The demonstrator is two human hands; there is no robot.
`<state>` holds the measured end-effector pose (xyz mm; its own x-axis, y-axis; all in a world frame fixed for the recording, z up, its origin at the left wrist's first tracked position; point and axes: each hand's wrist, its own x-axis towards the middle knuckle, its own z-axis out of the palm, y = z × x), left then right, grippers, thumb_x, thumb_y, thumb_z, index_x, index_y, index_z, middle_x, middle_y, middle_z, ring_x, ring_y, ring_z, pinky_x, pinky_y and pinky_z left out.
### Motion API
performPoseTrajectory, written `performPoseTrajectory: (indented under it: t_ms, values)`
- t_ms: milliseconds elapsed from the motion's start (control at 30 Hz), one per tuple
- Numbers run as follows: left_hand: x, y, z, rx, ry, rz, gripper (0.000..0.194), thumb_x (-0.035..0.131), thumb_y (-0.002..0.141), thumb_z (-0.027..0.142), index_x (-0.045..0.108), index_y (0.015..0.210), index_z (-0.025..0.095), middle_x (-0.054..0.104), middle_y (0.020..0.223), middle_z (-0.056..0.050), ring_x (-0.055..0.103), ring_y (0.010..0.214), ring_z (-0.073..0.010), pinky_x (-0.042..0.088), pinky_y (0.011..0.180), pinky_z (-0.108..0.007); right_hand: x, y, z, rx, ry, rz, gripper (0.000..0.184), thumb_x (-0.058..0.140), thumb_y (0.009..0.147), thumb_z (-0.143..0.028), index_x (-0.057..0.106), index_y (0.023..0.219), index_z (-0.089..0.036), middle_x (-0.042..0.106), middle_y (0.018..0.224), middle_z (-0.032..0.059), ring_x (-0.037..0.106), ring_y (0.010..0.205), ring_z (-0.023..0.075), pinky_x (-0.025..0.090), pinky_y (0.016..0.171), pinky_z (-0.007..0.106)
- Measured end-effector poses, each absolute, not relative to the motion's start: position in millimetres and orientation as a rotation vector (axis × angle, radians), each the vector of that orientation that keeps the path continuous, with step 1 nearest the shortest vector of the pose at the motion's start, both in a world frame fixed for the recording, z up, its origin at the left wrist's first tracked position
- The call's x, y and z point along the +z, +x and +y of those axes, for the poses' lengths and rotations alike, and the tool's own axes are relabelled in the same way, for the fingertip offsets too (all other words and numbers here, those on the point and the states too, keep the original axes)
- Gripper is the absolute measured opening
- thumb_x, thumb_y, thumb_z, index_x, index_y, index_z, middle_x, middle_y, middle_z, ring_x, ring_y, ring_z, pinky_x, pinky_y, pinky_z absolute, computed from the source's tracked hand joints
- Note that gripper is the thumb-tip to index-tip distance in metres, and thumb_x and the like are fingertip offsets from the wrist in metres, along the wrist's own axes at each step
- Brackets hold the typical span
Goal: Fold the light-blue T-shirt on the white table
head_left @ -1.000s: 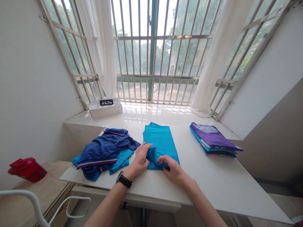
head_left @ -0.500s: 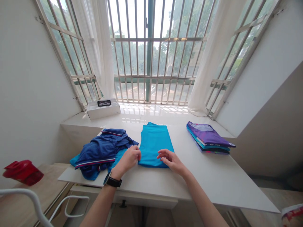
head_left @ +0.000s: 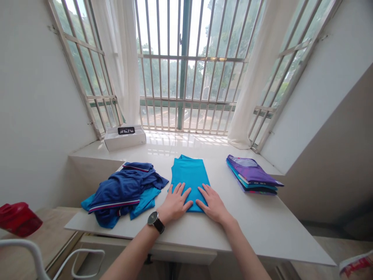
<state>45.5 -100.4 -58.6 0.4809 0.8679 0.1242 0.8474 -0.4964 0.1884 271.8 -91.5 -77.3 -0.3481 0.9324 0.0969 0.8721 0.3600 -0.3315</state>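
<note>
A folded bright-blue garment (head_left: pixel 190 173), perhaps a shirt, lies flat in the middle of the white table (head_left: pixel 250 229). My left hand (head_left: pixel 176 202) rests palm down on its near left corner, fingers spread. On the near right part of the same cloth lies my right hand (head_left: pixel 212 203), also flat with the fingers apart. Left of it is a crumpled heap of clothes: a dark blue garment with red and white trim (head_left: pixel 118 190) over a bright-blue one (head_left: pixel 145 202). To the right sits a stack of folded clothes (head_left: pixel 252 173), purple on top.
A white box (head_left: pixel 125 140) with a dark phone-like object (head_left: pixel 126 130) on it stands on the sill at the back left. Barred windows and white curtains (head_left: pixel 246 97) close off the back. At the lower left are a red object (head_left: pixel 20 219) and a white curved frame (head_left: pixel 32 249).
Both hands have come down flat on the blue garment with fingers spread. Before, the left was pinched at its left edge and the right hovered half-curled over it. The view has shifted slightly.
</note>
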Motion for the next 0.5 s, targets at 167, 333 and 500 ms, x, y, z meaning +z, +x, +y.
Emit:
performPoseTrajectory:
  t_ms: [167,333,500]
  values:
    - [-69,38,-105,0.327,2.62,1.476,0.062,0.024,0.1,0.061,0.034,0.152,0.029,0.026,0.161,-0.013,0.02,0.148,-0.0326,0.016,0.117,-0.059,-61,265,-101,0.346,-1.717,-2.431,0.076,0.03,0.094,-0.068,0.032,0.153,-0.02,0.019,0.163,0.0112,0.012,0.151,0.0277,0.014,0.122,0.043]
    - [-63,31,-112,0.306,2.651,1.371,0.058,0.023,0.102,0.057,0.032,0.152,0.03,0.024,0.161,-0.013,0.02,0.148,-0.0321,0.015,0.117,-0.06,-47,257,-128,0.327,-1.87,-2.416,0.074,0.031,0.095,-0.065,0.033,0.153,-0.019,0.022,0.162,0.0157,0.018,0.15,0.0304,0.018,0.12,0.044]
    - [-36,30,-106,0.185,2.784,1.135,0.043,0.023,0.105,0.038,0.05,0.137,0.028,0.042,0.152,-0.009,0.035,0.142,-0.0291,0.026,0.113,-0.058,-27,241,-172,0.186,-2.103,-2.334,0.069,0.032,0.096,-0.063,0.048,0.145,-0.018,0.043,0.15,0.0231,0.042,0.138,0.037,0.035,0.107,0.052]
